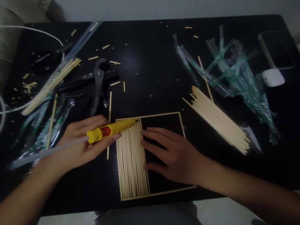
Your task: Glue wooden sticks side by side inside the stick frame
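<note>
A yellow glue gun [114, 127] with a long glue stick [53, 150] trailing from its back is gripped in my left hand [83, 139]. Its nozzle points at the top edge of a rectangular frame of thin sticks [157, 116]. The left part of that frame is filled with wooden sticks [132, 160] laid side by side. My right hand [171, 153] lies over the unfilled part, fingers stretched and spread, fingertips at the edge of the rightmost laid stick. Whether the nozzle touches the wood I cannot tell.
Right of the frame lie a bundle of sticks [218, 119], a pointed blade [252, 136], plastic wrappers [239, 71], a phone [276, 50] and a white case [272, 77]. To the left are pliers [98, 81], scissors [45, 58], more sticks [51, 87], wrappers [38, 130] and a white cable [4, 112].
</note>
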`<state>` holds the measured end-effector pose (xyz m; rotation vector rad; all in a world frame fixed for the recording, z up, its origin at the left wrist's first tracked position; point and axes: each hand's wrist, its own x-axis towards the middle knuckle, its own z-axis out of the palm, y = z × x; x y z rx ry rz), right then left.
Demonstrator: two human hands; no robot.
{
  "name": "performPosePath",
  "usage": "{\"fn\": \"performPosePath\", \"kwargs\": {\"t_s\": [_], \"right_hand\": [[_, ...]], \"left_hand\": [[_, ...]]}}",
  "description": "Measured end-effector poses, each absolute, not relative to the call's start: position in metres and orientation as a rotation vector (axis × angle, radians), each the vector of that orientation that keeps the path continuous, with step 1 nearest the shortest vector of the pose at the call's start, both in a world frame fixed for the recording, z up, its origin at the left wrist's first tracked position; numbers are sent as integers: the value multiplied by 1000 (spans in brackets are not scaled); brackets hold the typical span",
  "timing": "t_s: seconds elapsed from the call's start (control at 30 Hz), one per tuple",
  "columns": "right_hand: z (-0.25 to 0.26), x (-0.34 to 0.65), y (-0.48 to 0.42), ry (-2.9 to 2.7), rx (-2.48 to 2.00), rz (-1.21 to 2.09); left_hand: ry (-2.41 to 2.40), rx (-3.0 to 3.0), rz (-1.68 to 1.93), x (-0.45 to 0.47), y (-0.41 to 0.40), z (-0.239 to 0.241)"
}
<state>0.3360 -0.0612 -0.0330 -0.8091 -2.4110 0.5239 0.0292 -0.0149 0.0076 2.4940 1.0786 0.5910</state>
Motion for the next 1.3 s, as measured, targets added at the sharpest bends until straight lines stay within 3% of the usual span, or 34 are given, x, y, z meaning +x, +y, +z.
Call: {"fn": "performPosePath", "kwargs": {"t_s": [1.3], "right_hand": [[-34, 336, -62, -2413, -826, 570]], "left_hand": [[1131, 2493, 582, 27, -11, 5]]}}
